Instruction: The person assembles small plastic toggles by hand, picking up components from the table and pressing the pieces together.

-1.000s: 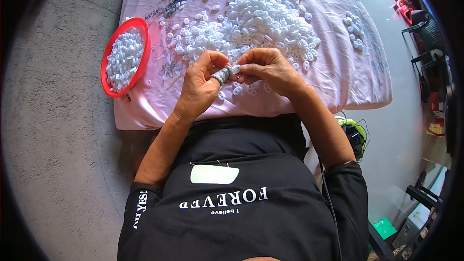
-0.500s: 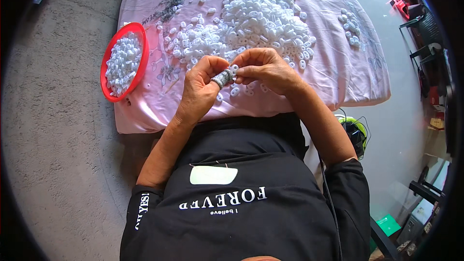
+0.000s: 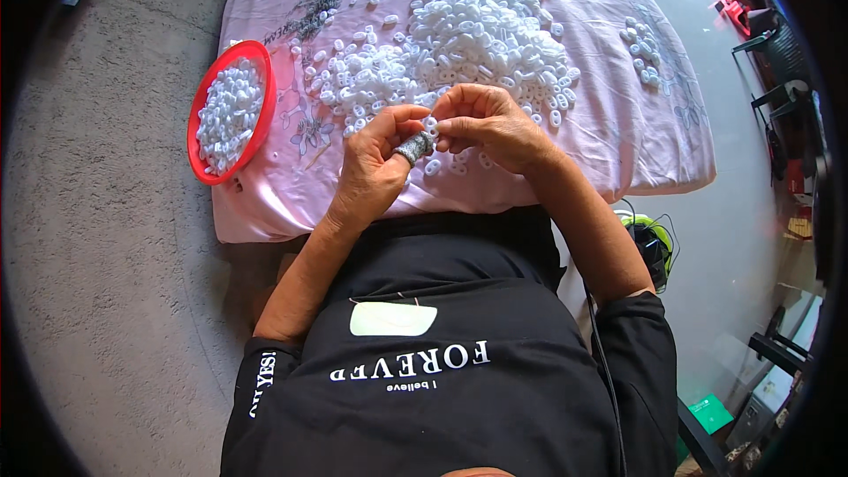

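Observation:
A small white oval plastic piece with two holes [image 3: 430,124] is pinched between my hands, above the near part of the table. My left hand [image 3: 373,159] holds it from the left, fingers curled; a grey knitted sleeve [image 3: 412,149] wraps its thumb. From the right, my right hand [image 3: 493,130] grips the same piece with thumb and forefinger, its other fingers folded. Just beyond the hands spreads a large heap of similar white pieces [image 3: 490,31]. A few loose ones, such as one white oval piece [image 3: 432,167], lie on the cloth below my fingers.
A red round basin [image 3: 268,106] full of white pieces sits tilted at the table's left edge. Pink patterned cloth [image 3: 609,124] covers the table. A small cluster of pieces [image 3: 643,53] lies at the right. Black chairs [image 3: 782,53] stand farther right on the floor.
Both hands stay on the piece at nearly the same place. My left thumb and the grey sleeve have shifted slightly to the right and down. The whole view has moved a little.

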`<control>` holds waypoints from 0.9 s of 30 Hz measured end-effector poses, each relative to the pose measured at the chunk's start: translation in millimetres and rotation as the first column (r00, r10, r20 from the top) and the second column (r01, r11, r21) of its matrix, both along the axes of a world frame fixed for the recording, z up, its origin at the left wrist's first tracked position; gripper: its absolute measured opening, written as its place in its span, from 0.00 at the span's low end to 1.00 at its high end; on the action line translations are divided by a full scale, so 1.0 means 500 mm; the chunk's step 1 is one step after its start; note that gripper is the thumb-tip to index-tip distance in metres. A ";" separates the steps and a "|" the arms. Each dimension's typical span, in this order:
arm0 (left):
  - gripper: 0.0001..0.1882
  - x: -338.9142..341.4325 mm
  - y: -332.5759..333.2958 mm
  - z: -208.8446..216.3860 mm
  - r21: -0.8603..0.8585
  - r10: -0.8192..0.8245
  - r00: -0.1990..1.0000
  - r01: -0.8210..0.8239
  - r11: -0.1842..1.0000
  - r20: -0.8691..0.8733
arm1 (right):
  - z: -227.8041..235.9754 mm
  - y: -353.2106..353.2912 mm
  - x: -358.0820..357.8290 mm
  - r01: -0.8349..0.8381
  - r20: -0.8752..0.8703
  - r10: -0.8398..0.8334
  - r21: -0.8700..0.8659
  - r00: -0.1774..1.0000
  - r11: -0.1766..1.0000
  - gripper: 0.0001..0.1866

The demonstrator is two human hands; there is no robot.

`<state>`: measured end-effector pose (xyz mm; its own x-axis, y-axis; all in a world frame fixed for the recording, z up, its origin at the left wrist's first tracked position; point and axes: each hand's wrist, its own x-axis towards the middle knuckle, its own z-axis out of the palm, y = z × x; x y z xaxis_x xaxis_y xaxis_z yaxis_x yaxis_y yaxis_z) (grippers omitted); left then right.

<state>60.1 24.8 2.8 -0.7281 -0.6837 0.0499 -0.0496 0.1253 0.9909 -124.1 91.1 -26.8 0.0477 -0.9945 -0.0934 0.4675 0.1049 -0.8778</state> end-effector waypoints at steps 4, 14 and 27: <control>0.14 0.002 -0.001 -0.005 -0.045 0.012 1.000 -0.012 0.999 0.000 | 0.000 0.000 0.002 0.023 -0.004 -0.023 -0.013 1.000 1.000 0.09; 0.11 0.002 0.000 -0.014 -0.176 0.040 0.999 -0.035 0.984 0.027 | -0.003 0.003 0.001 -0.018 -0.014 0.018 -0.022 1.000 1.000 0.09; 0.11 0.007 -0.001 -0.001 -0.102 0.094 0.994 -0.088 0.991 0.058 | -0.002 0.004 0.003 -0.078 -0.028 0.077 -0.049 0.997 0.996 0.10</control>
<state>63.5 24.1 2.3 -0.6670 -0.7410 0.0777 -0.1263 0.2152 0.9684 -122.5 92.9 -28.0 0.1231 -0.9914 -0.0454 0.4365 0.0952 -0.8947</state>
